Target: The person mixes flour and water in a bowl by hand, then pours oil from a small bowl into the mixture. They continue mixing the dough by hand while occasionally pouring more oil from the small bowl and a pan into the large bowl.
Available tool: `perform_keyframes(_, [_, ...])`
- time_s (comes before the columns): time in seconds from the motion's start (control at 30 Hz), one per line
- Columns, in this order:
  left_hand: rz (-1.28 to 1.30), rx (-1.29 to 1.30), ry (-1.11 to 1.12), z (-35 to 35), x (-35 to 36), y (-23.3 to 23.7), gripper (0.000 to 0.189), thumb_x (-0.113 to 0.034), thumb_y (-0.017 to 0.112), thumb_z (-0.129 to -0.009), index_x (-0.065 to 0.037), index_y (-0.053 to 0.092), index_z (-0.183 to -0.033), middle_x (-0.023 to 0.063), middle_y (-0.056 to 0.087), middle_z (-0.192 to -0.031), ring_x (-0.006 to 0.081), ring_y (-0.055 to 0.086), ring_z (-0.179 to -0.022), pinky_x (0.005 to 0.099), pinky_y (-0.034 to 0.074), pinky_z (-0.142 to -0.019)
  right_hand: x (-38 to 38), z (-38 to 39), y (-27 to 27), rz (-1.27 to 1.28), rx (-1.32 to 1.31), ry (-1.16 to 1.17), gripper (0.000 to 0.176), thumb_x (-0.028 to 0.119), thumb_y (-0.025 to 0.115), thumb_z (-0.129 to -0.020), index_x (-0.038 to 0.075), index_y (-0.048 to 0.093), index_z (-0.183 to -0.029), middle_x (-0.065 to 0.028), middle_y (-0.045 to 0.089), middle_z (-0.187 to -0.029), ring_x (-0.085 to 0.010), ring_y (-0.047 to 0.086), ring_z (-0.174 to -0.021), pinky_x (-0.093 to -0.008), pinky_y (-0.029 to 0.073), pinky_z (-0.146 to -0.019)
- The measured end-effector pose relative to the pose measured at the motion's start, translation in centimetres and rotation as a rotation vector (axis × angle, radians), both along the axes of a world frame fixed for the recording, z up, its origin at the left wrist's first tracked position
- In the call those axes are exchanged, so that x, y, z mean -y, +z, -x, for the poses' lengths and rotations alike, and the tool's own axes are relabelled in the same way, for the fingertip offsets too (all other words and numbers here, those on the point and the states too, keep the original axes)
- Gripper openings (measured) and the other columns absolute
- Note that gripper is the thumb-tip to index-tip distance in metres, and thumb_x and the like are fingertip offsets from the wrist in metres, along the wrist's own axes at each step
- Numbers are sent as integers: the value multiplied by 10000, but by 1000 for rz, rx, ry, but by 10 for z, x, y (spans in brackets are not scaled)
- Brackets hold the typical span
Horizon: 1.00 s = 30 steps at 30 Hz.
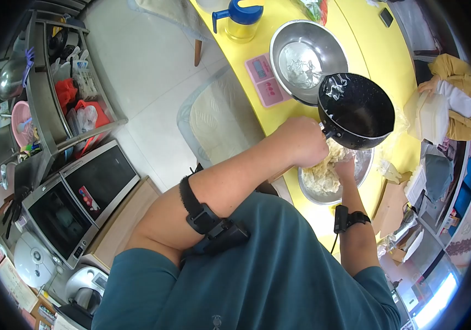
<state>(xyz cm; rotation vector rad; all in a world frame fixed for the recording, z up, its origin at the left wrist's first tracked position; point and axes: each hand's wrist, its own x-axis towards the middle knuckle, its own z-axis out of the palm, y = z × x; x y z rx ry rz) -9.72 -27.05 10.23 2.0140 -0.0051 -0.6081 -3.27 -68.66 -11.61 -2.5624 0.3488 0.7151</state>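
My left hand [306, 144] is wrapped round the handle of a black saucepan [363, 118]. The saucepan hangs over the table with its dark inside facing me, between two steel bowls. Below it, a steel mixing bowl [363, 175] holds a pale, shaggy dough [323, 173]. My right hand [345, 166] reaches into this bowl against the dough, and its fingers are largely hidden. Farther back stands a larger steel bowl [308, 49] with a shiny wet-looking bottom, its rim partly behind the saucepan. A pink kitchen scale [268, 88] lies beside that bowl.
A jug with a blue lid [241, 19] stands at the far end of the yellow table [364, 27], and a phone [386, 17] lies near its right edge. A chair [219, 118] is at the left side. On the right, another person's hand [428, 85] and sleeve show.
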Motion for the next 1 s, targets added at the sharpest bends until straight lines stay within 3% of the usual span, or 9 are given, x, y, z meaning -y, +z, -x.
perform_keyframes(0.17, [23,9,-27,-1,-5,6,415,-292,552,-819,94,703,-825,326,672,-896,454,668,-876,469,537,-832,-3,0,4,-20,-6,23,753,-35,612,-738,-35,403,-1461,-240,495,-1419,-342,482,-1342,-367,396,-1102])
perform_keyframes(0.27, [41,-13,-17,-2,-6,8,420,-292,550,-822,99,703,-831,330,670,-898,454,669,-876,466,537,-835,-5,3,1,-80,77,9,611,-82,568,-751,36,457,-1341,-130,611,-1180,-257,601,-1083,-370,502,-903])
perform_keyframes(0.47, [38,-12,-46,-4,-8,10,423,-286,544,-823,105,705,-843,336,667,-909,451,669,-882,465,536,-843,4,1,-8,-70,95,53,588,-103,537,-759,29,484,-1329,-124,619,-1183,-258,607,-1085,-372,504,-920])
perform_keyframes(0.57, [47,-10,-49,-5,-9,12,419,-282,543,-822,103,706,-836,335,667,-910,450,669,-881,467,536,-841,10,0,-11,-54,43,45,685,-45,584,-750,-9,463,-1424,-213,551,-1349,-354,533,-1276,-384,429,-1058])
perform_keyframes(0.67, [38,4,-58,-6,-10,14,412,-278,546,-821,101,705,-828,333,668,-907,450,669,-876,468,537,-836,7,1,-8,-32,89,127,630,-102,533,-765,37,440,-1373,-122,620,-1187,-253,606,-1087,-363,504,-930])
perform_keyframes(0.77, [40,0,-35,-6,-10,14,409,-278,548,-821,99,705,-831,330,670,-905,449,670,-874,469,537,-832,1,2,0,-47,50,111,648,-98,534,-767,35,427,-1392,-125,619,-1197,-254,606,-1093,-362,502,-936])
perform_keyframes(0.87, [38,-19,-43,-6,-12,16,411,-282,549,-824,99,704,-839,328,671,-906,446,671,-879,467,536,-836,-4,2,4,-79,75,67,634,-55,583,-742,-3,514,-1370,-222,577,-1285,-369,565,-1224,-394,450,-1026])
perform_keyframes(1.0, [30,-20,-50,-7,-10,13,418,-290,550,-828,98,704,-846,326,674,-911,444,672,-885,464,535,-843,-21,2,22,-40,38,41,622,-51,589,-740,-13,518,-1357,-222,583,-1270,-377,572,-1211,-402,455,-1015])
